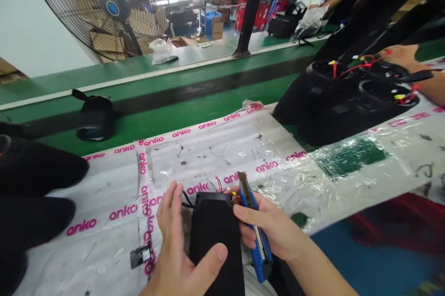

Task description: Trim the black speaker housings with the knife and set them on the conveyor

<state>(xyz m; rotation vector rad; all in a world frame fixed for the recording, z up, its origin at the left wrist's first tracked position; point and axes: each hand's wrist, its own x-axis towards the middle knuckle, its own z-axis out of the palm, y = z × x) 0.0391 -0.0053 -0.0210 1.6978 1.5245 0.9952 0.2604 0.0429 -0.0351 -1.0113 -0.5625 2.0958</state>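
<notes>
A flat black case [215,240] lies in front of me, pointing away, with thin dark and red wires [219,185] at its far end. My left hand [184,240] is at the case's left side, fingers stretched out and thumb lying over its top. In my right hand [267,222], at the case's right edge, is a blue utility knife [255,231], its blade end pointing away from me. A small yellow connector [234,193] shows by the right fingertips, which partly hide the wires.
Printed tape borders the plastic-covered worktop [215,157]. Black padded pieces [38,166] lie at left, and a small black part [95,117] sits on the green belt [194,92]. At right, another person's hand [403,62] is by black shells [347,101] with red wires. A fan [113,8] stands behind.
</notes>
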